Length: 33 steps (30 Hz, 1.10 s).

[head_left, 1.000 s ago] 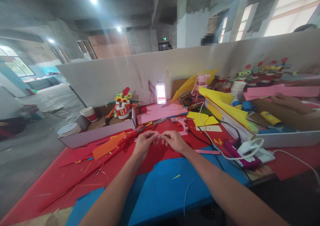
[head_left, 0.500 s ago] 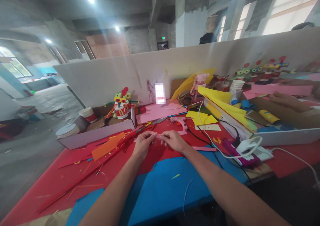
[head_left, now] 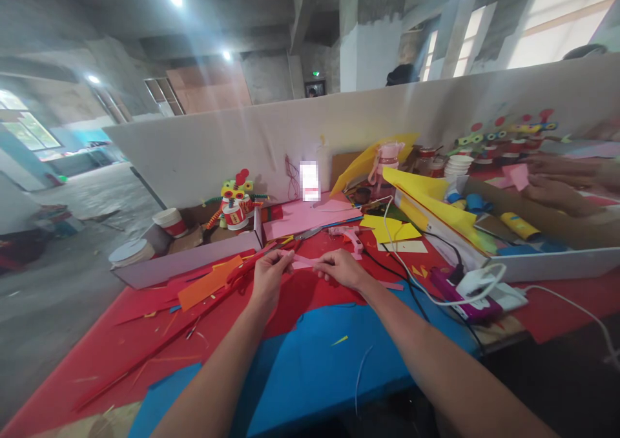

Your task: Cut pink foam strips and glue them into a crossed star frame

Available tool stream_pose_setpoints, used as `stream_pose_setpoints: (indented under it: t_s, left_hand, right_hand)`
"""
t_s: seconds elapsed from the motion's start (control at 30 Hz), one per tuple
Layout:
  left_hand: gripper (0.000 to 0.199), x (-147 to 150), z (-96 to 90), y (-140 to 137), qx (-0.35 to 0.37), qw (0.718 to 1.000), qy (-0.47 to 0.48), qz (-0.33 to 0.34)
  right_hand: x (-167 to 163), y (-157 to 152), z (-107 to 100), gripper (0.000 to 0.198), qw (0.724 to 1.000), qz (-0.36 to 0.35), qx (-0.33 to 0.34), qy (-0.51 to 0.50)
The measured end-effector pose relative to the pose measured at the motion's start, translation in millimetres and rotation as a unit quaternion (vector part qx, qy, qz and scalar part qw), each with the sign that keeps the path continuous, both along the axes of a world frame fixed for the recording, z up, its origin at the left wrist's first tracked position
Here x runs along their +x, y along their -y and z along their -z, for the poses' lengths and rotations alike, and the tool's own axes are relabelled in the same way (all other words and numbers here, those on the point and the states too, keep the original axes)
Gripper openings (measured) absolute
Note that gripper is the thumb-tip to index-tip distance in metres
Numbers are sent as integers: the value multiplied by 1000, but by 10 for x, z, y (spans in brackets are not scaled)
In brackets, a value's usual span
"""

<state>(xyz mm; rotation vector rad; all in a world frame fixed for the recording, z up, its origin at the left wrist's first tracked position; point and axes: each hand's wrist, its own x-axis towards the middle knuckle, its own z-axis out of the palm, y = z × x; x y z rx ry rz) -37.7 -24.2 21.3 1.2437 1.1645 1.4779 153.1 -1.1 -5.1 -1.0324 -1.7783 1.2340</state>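
Between my two hands a short pink paper strip (head_left: 303,263) is stretched out sideways above the red table covering (head_left: 290,302). My left hand (head_left: 271,275) pinches its left end between thumb and fingers. At the other end, my right hand (head_left: 343,270) is closed on the strip in the same way. Just beyond my right hand lies a pink glue gun (head_left: 347,232). Scissors (head_left: 310,232) rest on the far side of the strip. Another pink strip (head_left: 392,285) lies to the right, partly behind my right wrist.
A box (head_left: 194,257) at left holds a paper-cup robot figure (head_left: 235,208). At right are a purple power strip (head_left: 460,296), white cables, yellow sheets (head_left: 392,229) and a box with coloured tubes (head_left: 523,226). Blue paper (head_left: 334,354) covers the front. Another person's hands (head_left: 552,189) work at far right.
My hands have moved slightly apart, the left one going left, and the pink strip now shows lengthwise between them. At right, the other person's hands and pink paper have shifted.
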Motion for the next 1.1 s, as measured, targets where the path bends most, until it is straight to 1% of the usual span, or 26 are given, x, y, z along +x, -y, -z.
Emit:
stream_pose_setpoints:
  t_s: [0.13, 0.2, 0.27, 0.33, 0.37, 0.43, 0.53, 0.63, 0.77, 0.87, 0.93, 1.03, 1.1]
  left_hand:
    - [30, -65, -4, -20, 10, 1000, 16, -18]
    - [31, -83, 8, -28, 10, 999, 23, -29]
    - [32, -87, 27, -34, 8, 999, 25, -34]
    - [32, -81, 42, -38, 4, 999, 27, -36]
    - [32, -77, 46, -40, 4, 999, 29, -36]
    - [32, -71, 45, -43, 5, 999, 35, -35]
    - [32, -65, 24, -40, 5, 999, 40, -34]
    - [32, -48, 0, -22, 4, 999, 42, -32]
    - [32, 17, 40, 0, -7, 1000, 3, 20]
    - [29, 82, 126, -3, -24, 997, -49, 51]
    - [28, 117, 167, -8, -29, 996, -63, 60]
    - [27, 142, 163, -2, -30, 996, -62, 64]
    - [28, 146, 126, 13, -32, 994, -60, 84]
  right_hand:
    - [11, 1, -6, 29, 1000, -15, -2, -5]
    - [-7, 27, -21, 26, 1000, -8, 28, -5]
    - [-32, 62, -41, 26, 997, 5, 72, 7]
    - [-50, 95, -59, 21, 994, 10, 105, 27]
    - [-56, 106, -67, 20, 993, 8, 112, 34]
    - [-59, 117, -80, 25, 993, 5, 116, 39]
    - [-47, 107, -95, 28, 993, 15, 110, 35]
    - [-26, 83, -103, 28, 996, 19, 82, 29]
    - [-22, 59, -75, 33, 999, 1, 42, 7]
    - [-44, 51, -31, 35, 999, -26, 37, -13]
    - [-57, 52, -12, 35, 999, -29, 40, -18]
    - [-58, 57, -19, 34, 999, -30, 34, -14]
    - [-50, 60, -38, 32, 999, -36, 15, -19]
